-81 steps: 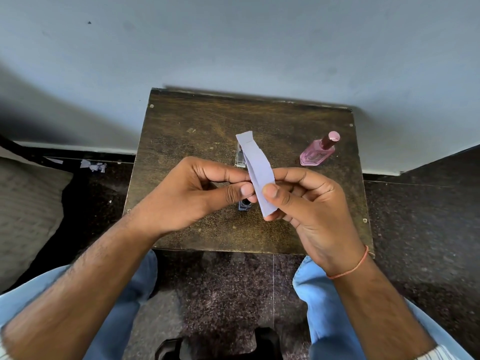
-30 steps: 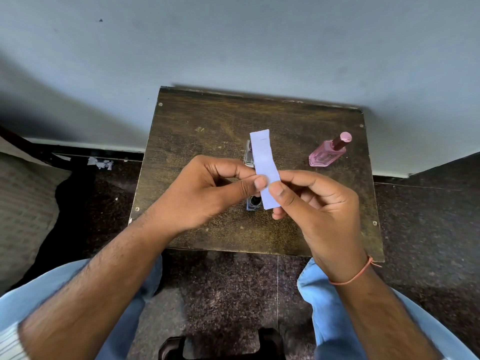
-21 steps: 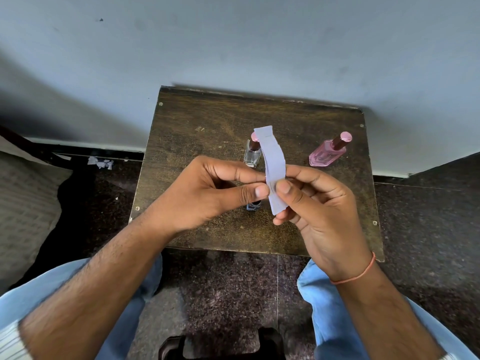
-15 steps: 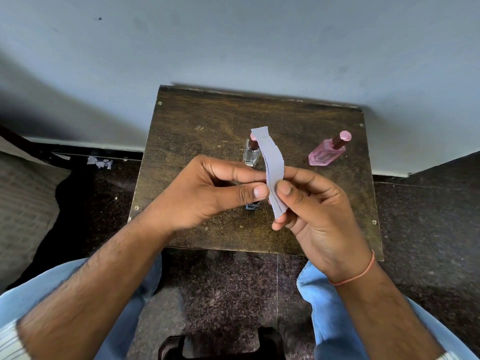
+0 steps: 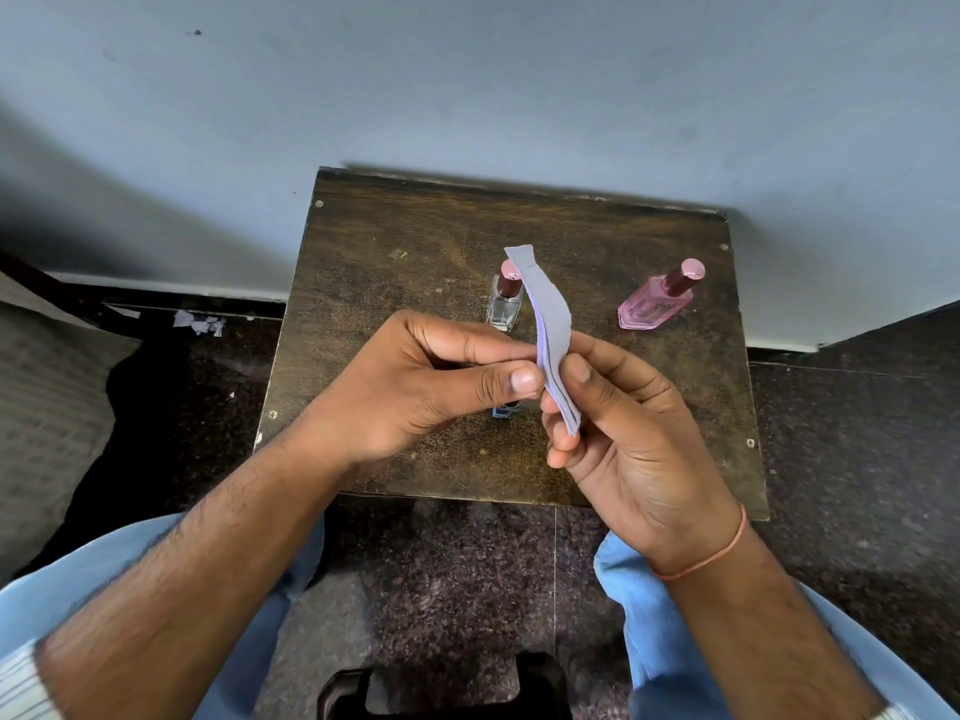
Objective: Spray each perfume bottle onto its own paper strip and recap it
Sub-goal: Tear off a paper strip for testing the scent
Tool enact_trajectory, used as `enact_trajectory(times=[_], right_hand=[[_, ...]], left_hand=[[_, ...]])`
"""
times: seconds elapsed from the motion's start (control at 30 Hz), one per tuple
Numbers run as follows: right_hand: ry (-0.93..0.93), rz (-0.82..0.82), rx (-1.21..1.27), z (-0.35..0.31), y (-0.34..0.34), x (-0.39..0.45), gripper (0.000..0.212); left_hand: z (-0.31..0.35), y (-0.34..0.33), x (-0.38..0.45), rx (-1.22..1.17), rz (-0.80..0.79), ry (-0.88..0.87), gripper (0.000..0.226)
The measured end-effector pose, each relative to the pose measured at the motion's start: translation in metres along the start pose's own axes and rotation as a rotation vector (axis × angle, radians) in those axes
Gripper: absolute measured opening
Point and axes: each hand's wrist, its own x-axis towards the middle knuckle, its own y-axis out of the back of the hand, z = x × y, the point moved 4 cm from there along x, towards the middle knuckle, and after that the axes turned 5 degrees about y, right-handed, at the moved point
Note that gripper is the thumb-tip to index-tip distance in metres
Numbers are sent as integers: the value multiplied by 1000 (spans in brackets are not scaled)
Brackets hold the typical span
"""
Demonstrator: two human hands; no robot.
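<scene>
Both my hands pinch a small stack of pale paper strips [image 5: 550,324] held upright over the middle of the small wooden table [image 5: 395,236]. My left hand [image 5: 426,381] grips it from the left with thumb and forefinger, my right hand [image 5: 623,423] from the right. The strips' edges fan apart slightly near my thumbs. Behind the strips stands a clear capped perfume bottle [image 5: 504,304]. A pink capped perfume bottle [image 5: 657,302] stands at the right rear. A small blue bottle [image 5: 505,410] shows partly under my left thumb.
The table stands against a grey wall [image 5: 467,85]. Torn paper scraps [image 5: 200,323] lie on the dark floor at the left. My knees in blue trousers are below the table's near edge, with a dark object [image 5: 441,688] on the floor between them.
The strips have turned from face-on to edge-on and bowed into a curve. My thumbs have shifted on them, and the layers have started to separate. The bottles have not moved.
</scene>
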Motion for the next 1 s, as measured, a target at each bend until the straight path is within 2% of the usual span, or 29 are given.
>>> enact_trajectory(times=[0.27,0.4,0.6,0.7,0.8,1.0], right_hand=[[67,44,-53,-1,7,4,26],[198,90,-228,-2,12,5,26],[418,105,-519,-3,15,1,22],[484,119,-622,-4,18,-1,22],[558,107,-692,-3,16,-2,24],[872,87,-1086,-10,11,-12,26]], left_hand=[[-1,-5,4,67,-23,27,44],[-3,-2,7,86,1,53,38],[-1,8,4,249,100,-16,21],[-2,10,3,277,73,-28,24],[-2,10,4,294,44,-50,18],[-7,16,6,278,70,-42,12]])
